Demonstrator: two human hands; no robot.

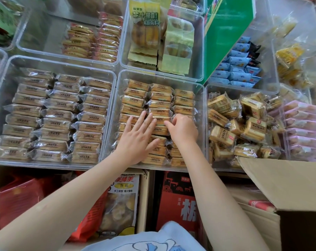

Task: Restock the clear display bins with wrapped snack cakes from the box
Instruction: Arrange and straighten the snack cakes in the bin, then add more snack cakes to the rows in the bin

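Clear middle bin holds rows of wrapped snack cakes. Left hand presses flat, fingers straight; right hand pinches one cake with curled fingers.

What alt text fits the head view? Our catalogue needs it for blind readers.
Both hands reach into the middle bin of neatly rowed snack cakes: the left hand lies flat on them, the right hand curls its fingers at one. Full bins flank it, and an open box sits at lower right.
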